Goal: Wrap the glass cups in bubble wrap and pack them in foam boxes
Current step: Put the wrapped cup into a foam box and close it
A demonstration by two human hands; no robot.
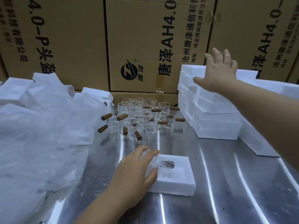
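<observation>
Early stage. One wrapped cup [165, 164] lies in the open foam box [179, 183] at lower centre, with no lid fitted. The left hand [135, 168] rests over it, fingers lightly bent, pressing down. The right hand [221, 70], fingers spread and holding nothing, reaches over the foam stack [215, 120] at upper right. Many bare cups [142, 117] stand unwrapped at centre. Bubble wrap [45, 126] is heaped at left.

1. On the middle carton [145, 38] I read sideways print: "唐泽AH4.0", with smaller lines "沧州唐泽通信科技" and "地址:河北河间经济开发区"
2. Its round logo [129, 72] carries "唐泽" and an ® mark
3. The left carton [64, 38] shows me "4.0-P头" and "科技有限公司"
4. The right carton [258, 29] shows "泽AH4.0" and "沧州唐泽通信" — the rest I cannot make out
</observation>
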